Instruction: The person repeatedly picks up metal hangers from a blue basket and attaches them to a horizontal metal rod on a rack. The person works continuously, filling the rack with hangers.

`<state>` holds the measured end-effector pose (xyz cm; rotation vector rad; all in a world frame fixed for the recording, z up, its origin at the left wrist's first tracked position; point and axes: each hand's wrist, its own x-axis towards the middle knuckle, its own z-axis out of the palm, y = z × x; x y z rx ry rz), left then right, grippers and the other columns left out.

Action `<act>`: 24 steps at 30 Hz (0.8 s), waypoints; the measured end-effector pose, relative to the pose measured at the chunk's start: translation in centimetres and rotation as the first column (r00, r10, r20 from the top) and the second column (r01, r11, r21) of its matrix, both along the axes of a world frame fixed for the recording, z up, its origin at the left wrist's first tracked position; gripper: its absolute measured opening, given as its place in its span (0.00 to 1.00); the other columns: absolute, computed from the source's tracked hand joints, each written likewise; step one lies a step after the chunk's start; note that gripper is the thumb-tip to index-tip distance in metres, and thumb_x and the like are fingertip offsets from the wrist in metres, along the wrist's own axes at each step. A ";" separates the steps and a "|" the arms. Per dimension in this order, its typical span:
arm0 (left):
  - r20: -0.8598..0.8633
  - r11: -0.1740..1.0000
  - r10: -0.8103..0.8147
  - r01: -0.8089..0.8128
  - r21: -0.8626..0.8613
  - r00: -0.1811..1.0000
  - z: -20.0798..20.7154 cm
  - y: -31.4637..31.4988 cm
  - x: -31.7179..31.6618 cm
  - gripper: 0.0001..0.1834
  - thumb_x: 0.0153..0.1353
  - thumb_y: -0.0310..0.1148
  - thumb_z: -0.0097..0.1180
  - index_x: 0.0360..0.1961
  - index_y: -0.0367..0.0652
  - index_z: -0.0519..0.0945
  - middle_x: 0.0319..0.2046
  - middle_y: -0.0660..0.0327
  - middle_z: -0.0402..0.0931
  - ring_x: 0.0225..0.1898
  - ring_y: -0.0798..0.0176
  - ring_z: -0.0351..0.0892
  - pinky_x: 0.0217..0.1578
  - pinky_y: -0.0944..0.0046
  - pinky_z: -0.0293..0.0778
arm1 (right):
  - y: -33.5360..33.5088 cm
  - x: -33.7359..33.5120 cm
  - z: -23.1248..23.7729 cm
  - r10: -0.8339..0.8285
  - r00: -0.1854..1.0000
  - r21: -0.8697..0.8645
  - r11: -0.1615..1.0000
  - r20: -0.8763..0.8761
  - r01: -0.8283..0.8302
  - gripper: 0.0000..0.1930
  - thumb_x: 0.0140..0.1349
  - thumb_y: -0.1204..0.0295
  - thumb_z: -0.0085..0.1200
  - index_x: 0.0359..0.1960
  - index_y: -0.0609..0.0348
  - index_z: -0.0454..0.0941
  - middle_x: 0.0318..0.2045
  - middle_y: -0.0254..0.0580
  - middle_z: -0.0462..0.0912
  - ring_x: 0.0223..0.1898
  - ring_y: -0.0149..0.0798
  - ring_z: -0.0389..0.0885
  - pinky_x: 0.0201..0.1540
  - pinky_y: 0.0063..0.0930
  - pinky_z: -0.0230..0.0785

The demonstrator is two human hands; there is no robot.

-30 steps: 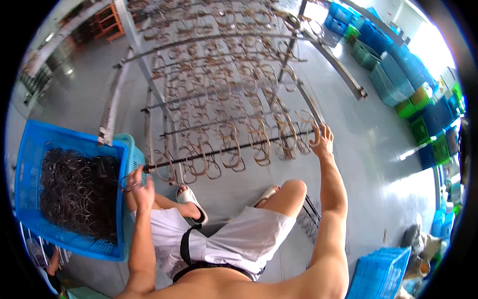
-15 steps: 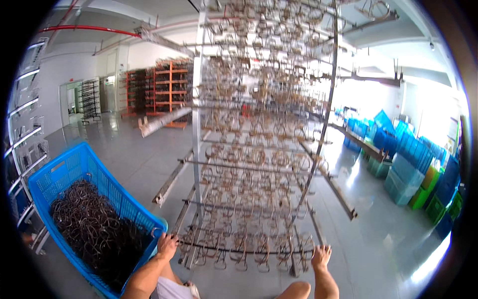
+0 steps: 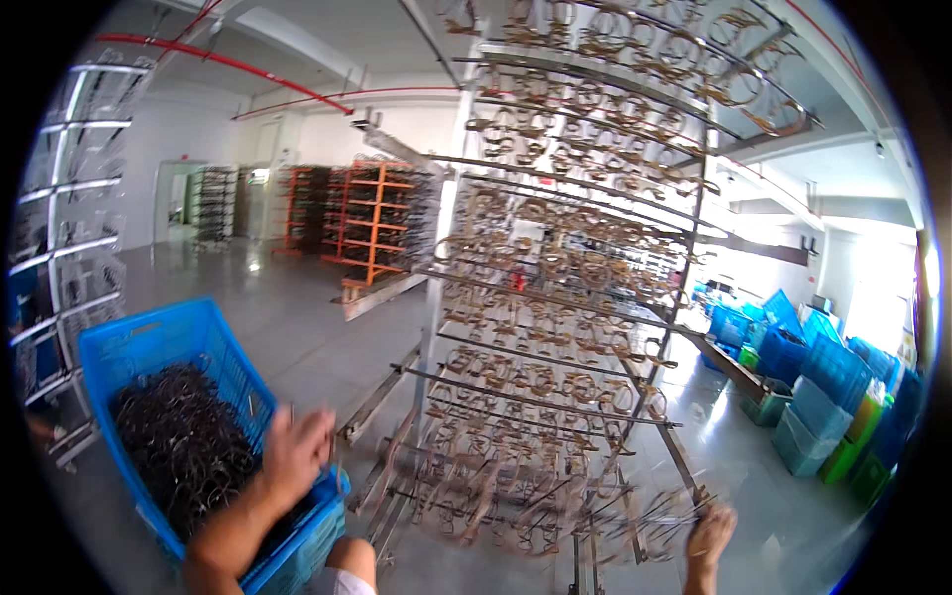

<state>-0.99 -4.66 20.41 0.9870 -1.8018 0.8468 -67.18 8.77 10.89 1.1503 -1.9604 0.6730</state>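
Note:
My left hand (image 3: 296,454) is raised over the near right corner of a blue plastic crate (image 3: 260,392), its fingers smeared by motion. Inside the crate lies a tangled heap of dark metal rings (image 3: 183,426). Low on the right, my right hand (image 3: 712,533) is closed at the end of a rod hung with thin metal rings (image 3: 496,506). That rod and its rings are blurred in front of the lower part of a tall rack (image 3: 446,238). Many similar ring-hung rods (image 3: 555,268) cross the rack in rows above it.
Bare metal arms (image 3: 382,392) jut from the rack toward me and to both sides. A white wire rack (image 3: 64,238) stands at far left, and orange racks (image 3: 375,223) stand farther back. Blue and green crates (image 3: 818,412) are stacked at right.
My left hand has risen and moved left, apart from the rod's end. My right hand has shifted right and slightly down. The view has turned, and the rod's rings now blur.

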 end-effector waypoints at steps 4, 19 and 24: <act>0.033 0.836 0.112 -0.076 -0.544 0.993 23.2 -4.3 -1.7 0.16 0.52 0.30 0.56 0.44 0.46 0.77 0.48 0.55 0.73 0.43 0.49 0.70 0.45 0.51 0.68 | 4.0 -2.7 18.1 -0.179 0.932 -0.252 0.963 -0.314 0.100 0.17 0.57 0.75 0.48 0.49 0.65 0.67 0.49 0.57 0.69 0.51 0.57 0.67 0.55 0.46 0.58; 0.012 0.991 0.036 -0.038 0.131 0.999 40.5 -9.5 0.6 0.20 0.47 0.35 0.60 0.41 0.36 0.79 0.34 0.50 0.79 0.38 0.54 0.78 0.42 0.60 0.71 | -5.2 -1.4 50.2 -0.111 0.913 -0.243 0.970 -0.392 0.013 0.12 0.62 0.63 0.46 0.46 0.47 0.70 0.44 0.47 0.71 0.48 0.53 0.70 0.48 0.43 0.65; -0.040 1.000 0.020 -0.020 -0.005 0.999 38.8 -11.6 1.5 0.18 0.50 0.31 0.57 0.43 0.36 0.76 0.37 0.52 0.78 0.39 0.58 0.76 0.43 0.63 0.69 | -8.7 -2.3 49.6 -0.009 0.952 -0.106 0.994 -0.307 -0.025 0.12 0.63 0.59 0.45 0.44 0.49 0.71 0.42 0.47 0.75 0.47 0.51 0.74 0.47 0.43 0.67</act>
